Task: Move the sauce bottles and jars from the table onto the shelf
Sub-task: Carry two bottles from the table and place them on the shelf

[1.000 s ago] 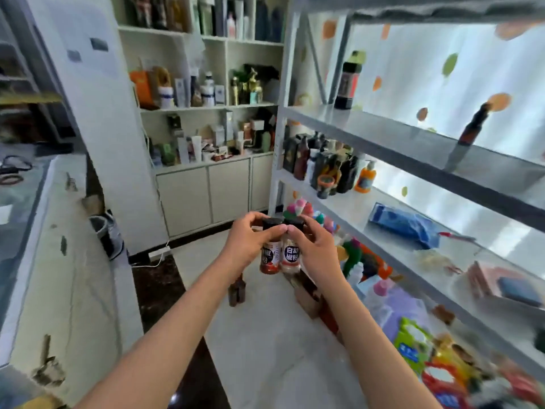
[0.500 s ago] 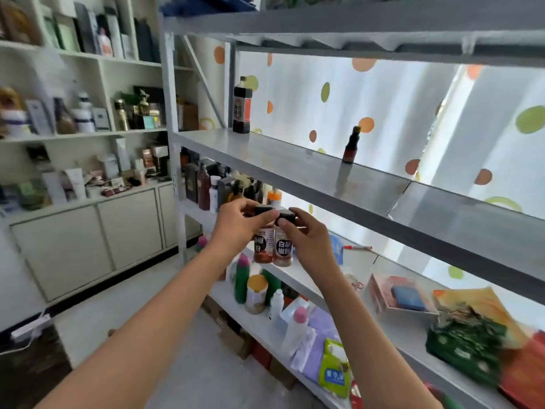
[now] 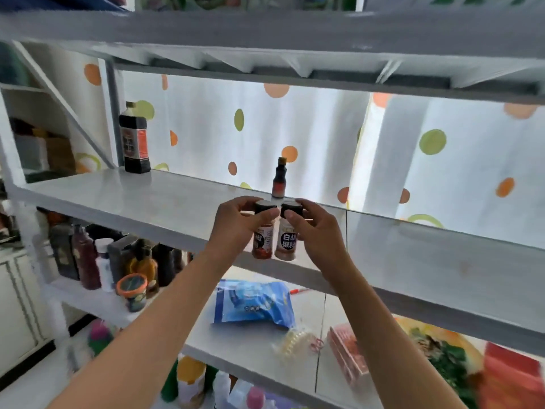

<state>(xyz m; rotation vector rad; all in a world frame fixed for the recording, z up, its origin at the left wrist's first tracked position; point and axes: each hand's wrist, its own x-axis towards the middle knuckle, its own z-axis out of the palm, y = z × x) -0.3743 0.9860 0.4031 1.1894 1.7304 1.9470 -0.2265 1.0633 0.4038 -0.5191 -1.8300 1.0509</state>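
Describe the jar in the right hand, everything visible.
The right jar is a small clear shaker with a black cap and pale powder inside, its dark label printed in white characters. It is upright, held in front of the grey shelf edge. The right hand pinches its cap. Its side touches or nearly touches the red-filled jar held by the left hand.

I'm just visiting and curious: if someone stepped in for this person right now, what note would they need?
Left hand grips the cap of the red jar; right hand grips the cap of the pale jar. Both jars are upright, side by side, in the air at the front edge of the shelf.
Done: a big bottle and a small bottle stand at the back of that shelf.
Left: set both jars down on it. The table is out of view.
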